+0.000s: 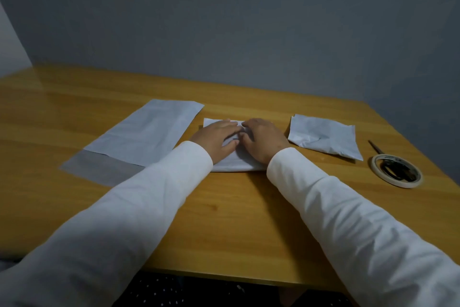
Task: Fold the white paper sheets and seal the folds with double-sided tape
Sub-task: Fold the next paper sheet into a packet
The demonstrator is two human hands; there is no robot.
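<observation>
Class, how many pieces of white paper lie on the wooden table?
3: a flat white sheet at left, a folded white piece under both hands in the middle, a crumpled folded white piece at right. More may be stacked unseen.

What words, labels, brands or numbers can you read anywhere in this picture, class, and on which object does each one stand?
None can be read.
Tape roll: dark marks on its inner ring, too small and blurred to read.
Paper sheets, such as the flat sheet: blank.

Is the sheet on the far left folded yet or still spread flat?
Spread flat: the left sheet lies full length on the table, untouched by either hand.
</observation>
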